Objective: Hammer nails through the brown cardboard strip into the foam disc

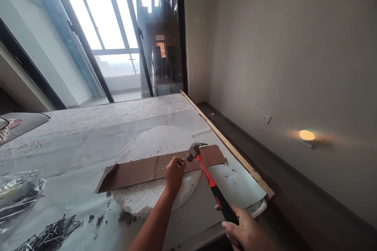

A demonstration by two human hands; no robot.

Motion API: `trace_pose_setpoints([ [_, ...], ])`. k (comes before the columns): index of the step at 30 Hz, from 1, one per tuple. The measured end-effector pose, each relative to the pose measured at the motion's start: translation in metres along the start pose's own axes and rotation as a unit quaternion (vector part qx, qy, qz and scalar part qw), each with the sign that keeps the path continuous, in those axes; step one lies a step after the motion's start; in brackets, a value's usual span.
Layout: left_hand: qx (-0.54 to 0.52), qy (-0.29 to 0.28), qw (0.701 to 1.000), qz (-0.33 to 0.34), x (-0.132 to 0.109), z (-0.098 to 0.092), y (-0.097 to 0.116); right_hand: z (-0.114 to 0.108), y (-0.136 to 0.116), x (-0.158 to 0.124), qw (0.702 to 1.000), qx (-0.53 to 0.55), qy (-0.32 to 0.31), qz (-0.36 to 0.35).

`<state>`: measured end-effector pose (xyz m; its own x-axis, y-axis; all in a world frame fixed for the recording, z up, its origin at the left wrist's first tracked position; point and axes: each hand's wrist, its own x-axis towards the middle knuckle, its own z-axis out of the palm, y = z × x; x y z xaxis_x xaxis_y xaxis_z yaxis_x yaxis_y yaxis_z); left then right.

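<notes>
My left grip (174, 174) pinches a small nail (184, 161) between thumb and forefinger at centre frame, fingertips closed on it above a brown board (141, 176). My right grip (244, 229), at the bottom right of the frame, is wrapped around the black lower handle of a red-and-black claw hammer (210, 178), its steel head just beside the nail and my fingers. Rows of small dots, holes or nail heads, too small to tell which, mark the middle of the board. The board lies across a rough white polystyrene disc (156, 200) on a sheet-covered desk (73, 164). At the lower left of the frame sits a loose pile of long nails (51, 235), beside a clear plastic bag (17, 196) holding more dark items. Crumbs of dark debris (126, 217) dot the sheet below the disc. A thin wooden strip (226, 141) runs along the desk's right edge. A bright window (103, 19) fills the upper left of the frame.
</notes>
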<state>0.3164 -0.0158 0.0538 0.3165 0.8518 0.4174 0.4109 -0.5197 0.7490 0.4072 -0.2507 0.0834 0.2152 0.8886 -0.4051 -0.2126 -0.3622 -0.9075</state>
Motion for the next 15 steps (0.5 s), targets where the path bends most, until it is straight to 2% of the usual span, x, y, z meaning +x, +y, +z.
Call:
trace_pose_setpoints([
  [8,0.011,-0.022,1.000,-0.002,0.003,0.014,-0.009,-0.008,0.002,-0.003,0.999,-0.018,0.026,-0.028],
  [12,0.037,-0.040,0.998,0.015,0.002,0.016,-0.010,-0.009,0.009,-0.002,0.996,-0.052,0.062,-0.033],
  [15,0.052,-0.039,0.998,0.019,0.002,0.017,-0.011,-0.007,0.012,-0.002,0.990,-0.087,0.089,-0.065],
])
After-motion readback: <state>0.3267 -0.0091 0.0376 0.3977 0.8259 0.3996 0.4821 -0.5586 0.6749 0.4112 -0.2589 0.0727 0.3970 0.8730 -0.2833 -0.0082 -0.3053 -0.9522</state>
